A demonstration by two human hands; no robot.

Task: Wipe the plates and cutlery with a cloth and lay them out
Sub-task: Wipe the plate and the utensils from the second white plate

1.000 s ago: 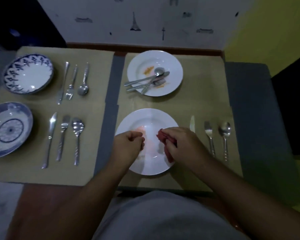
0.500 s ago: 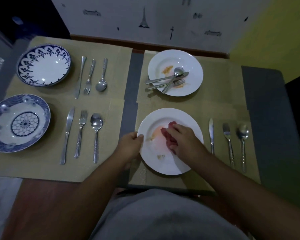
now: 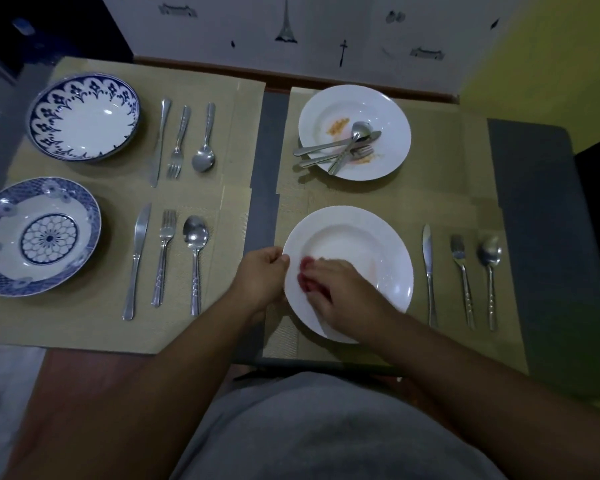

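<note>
A person sits at a counter covered with tan placemats. The left hand holds the left rim of the near white plate; its grip is pinched on the edge, thumb on top. The right hand lies on the left part of that plate, its grip bent over a bunched red cloth that peeks out under the fingertips and is pressed onto the plate. A faint orange smear shows on the plate to the right of the hand.

Right of this plate lie a knife, a fork and a spoon, side by side and apart. Beyond, a second white plate carries orange crumbs and a crossed heap of cutlery. On the left mats sit two blue-patterned plates, one behind the other, each with a knife, fork and spoon laid out in a row to its right.
</note>
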